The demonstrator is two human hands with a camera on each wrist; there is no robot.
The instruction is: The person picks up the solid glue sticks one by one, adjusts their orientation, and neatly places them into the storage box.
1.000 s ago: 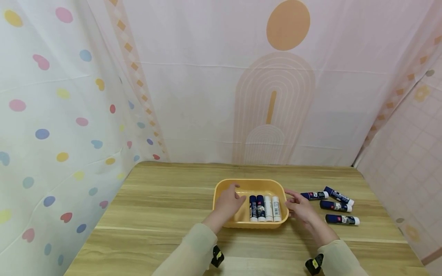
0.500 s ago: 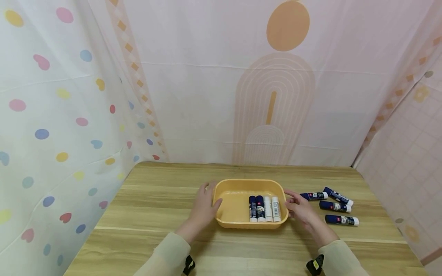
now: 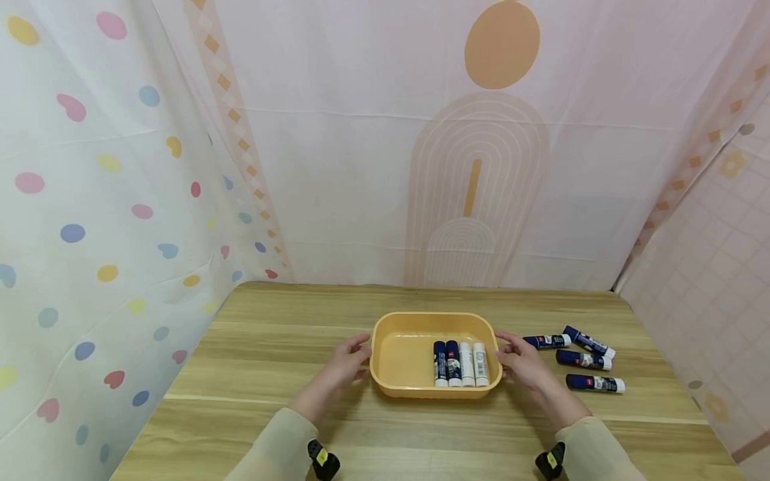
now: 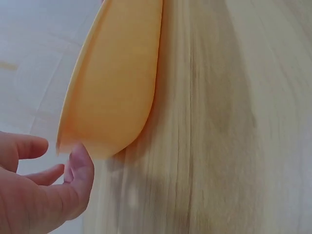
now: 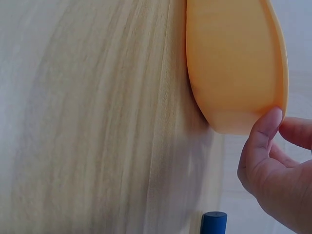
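A yellow-orange plastic basket [image 3: 415,391] sits on the table with glue sticks lying side by side at its right end, two with navy bodies [image 3: 454,362] and two white ones [image 3: 480,364]. My right hand [image 3: 526,367] pinches the basket's right rim between thumb and fingers; the right wrist view shows the thumb [image 5: 269,122] against the outer wall. At the opposite end, my left hand [image 3: 339,364] is beside the left rim with fingers loosely bent. In the left wrist view a gap shows between its thumb [image 4: 80,170] and forefinger, close to the basket end.
To the right of the basket, several navy glue sticks [image 3: 595,383] lie loose on the wooden table [image 3: 271,347]. One glue stick [image 3: 547,341] is close behind my right hand. Patterned cloth [image 3: 337,200] hangs behind and at both sides of the table.
My left hand has come out from over the inside of the basket and moved left to its outer left side. The right hand stays at the right rim; the glue sticks have not moved.
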